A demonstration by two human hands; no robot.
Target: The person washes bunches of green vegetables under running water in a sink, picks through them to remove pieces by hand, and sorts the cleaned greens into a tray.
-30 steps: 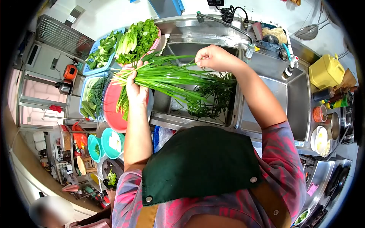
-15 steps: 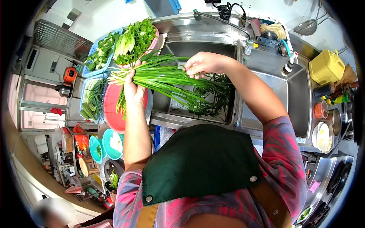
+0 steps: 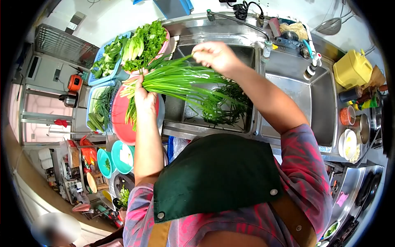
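My left hand (image 3: pixel 145 98) is wrapped around a bunch of chives (image 3: pixel 177 83) near its pale root ends. The long green leaves fan out to the right, over the left sink basin. Above their tips, my right hand (image 3: pixel 214 57) is closed in a pinch on a few chive leaf ends, pulled up apart from the main fan. Loose dark green leaves (image 3: pixel 224 107) lie in the left basin (image 3: pixel 179 111) below. A red basin (image 3: pixel 122 117) sits just under and left of my left forearm.
A pink basin of leafy lettuce (image 3: pixel 145 41) and a blue basket of greens (image 3: pixel 109 59) stand at the back left. To the right are the second sink basin (image 3: pixel 290 111), a faucet (image 3: pixel 238 22) and a yellow jug (image 3: pixel 352 71). A person (image 3: pixel 57 230) is at the lower left.
My right hand has risen up and away from the leaves, lifting a few leaf tips with it. My left hand keeps its hold on the bunch, nearly still.
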